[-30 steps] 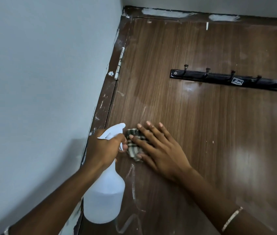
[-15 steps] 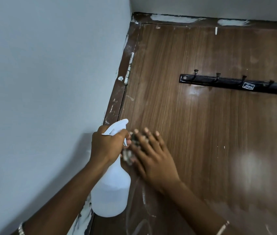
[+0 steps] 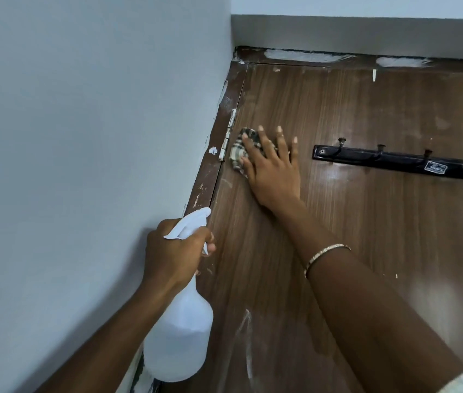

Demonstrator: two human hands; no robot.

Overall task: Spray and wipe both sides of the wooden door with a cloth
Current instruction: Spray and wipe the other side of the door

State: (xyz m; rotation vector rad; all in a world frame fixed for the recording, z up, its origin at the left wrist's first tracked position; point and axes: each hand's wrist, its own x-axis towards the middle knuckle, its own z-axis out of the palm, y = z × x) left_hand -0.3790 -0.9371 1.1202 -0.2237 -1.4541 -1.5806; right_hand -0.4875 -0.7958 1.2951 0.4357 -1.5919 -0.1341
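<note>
The right grip [image 3: 271,171] is pressing the checked cloth [image 3: 236,156] flat against the wooden door [image 3: 366,251], with its fingers straight and spread apart, not curled round it. The cloth is sitting high on the door, bunched under the fingers on their hinge side, just beside the hinge [image 3: 228,134] and the door frame [image 3: 211,177]. The door's long axis is running up and down along that hinge edge, so the coming stroke is probably heading away from the hinge, downward or across toward the hook rail [image 3: 389,161] lying near the fingertips on the other side. The left grip [image 3: 173,251] is clamping the neck of the spray bottle [image 3: 179,336] lower down by the frame, well apart from the cloth, so the right grip is working as the nearer one. Counting: one cloth, one spray bottle, one door, one hinge, and one hook rail showing four hooks
</note>
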